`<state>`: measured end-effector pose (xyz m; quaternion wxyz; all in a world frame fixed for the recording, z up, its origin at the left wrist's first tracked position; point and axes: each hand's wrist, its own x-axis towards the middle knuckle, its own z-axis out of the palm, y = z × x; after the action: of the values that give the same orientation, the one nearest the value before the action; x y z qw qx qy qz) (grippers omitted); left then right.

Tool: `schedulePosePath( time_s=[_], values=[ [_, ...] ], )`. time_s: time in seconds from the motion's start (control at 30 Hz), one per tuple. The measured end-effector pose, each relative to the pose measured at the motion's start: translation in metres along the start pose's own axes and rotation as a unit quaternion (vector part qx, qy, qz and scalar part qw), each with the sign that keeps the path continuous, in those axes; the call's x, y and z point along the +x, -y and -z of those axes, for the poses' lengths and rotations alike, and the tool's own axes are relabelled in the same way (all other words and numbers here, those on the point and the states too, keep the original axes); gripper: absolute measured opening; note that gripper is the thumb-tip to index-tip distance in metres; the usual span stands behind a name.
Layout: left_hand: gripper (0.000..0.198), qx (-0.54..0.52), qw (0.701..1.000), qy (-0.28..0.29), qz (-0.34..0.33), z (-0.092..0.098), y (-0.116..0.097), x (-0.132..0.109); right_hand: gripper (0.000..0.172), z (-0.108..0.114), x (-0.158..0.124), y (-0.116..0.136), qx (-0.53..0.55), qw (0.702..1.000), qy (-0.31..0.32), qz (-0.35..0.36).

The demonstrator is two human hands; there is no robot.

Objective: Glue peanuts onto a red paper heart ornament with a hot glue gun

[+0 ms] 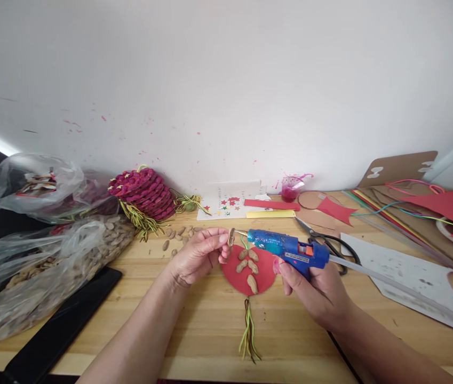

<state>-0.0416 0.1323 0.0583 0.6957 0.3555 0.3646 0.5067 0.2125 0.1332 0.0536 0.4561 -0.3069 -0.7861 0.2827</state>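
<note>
Between thumb and fingers, my left hand pinches a peanut in its shell. My right hand is wrapped round the handle of a blue glue gun, whose metal nozzle points left and meets or nearly meets that peanut; I cannot tell which. Below them lies a red paper disc with several peanuts on its face. A yellow and dark yarn tassel hangs from the disc's near edge and lies on the table. A clear glue stick sticks out of the gun's back.
Loose peanuts lie left of the disc, near a plastic bag of peanuts and a black phone-like slab. Decorated purple discs are stacked behind. Black-handled scissors, cut paper and a cup of pink paint are at right.
</note>
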Motion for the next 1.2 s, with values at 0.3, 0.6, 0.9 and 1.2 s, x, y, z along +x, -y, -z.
schedulePosePath(
  time_s=[0.3, 0.6, 0.9, 1.2],
  values=[
    [0.044, 0.009, 1.0, -0.001, 0.003, -0.0013, -0.0012, -0.0005, 0.038, 0.0009, -0.0029, -0.0019, -0.008, 1.0, 0.005, -0.009],
    [0.045, 0.012, 1.0, 0.0, 0.001, -0.0005, -0.0014, -0.0007, 0.037, 0.0002, -0.0023, -0.0028, -0.015, 1.0, -0.002, -0.009],
    [0.044, 0.015, 1.0, 0.006, -0.008, 0.0, -0.0011, -0.0008, 0.038, 0.0009, -0.0007, 0.0021, 0.003, 1.0, -0.002, -0.002],
    [0.044, 0.008, 1.0, 0.003, -0.008, 0.0012, -0.0006, -0.0004, 0.034, 0.0003, -0.0007, 0.0006, 0.017, 1.0, 0.005, -0.011]
  ],
)
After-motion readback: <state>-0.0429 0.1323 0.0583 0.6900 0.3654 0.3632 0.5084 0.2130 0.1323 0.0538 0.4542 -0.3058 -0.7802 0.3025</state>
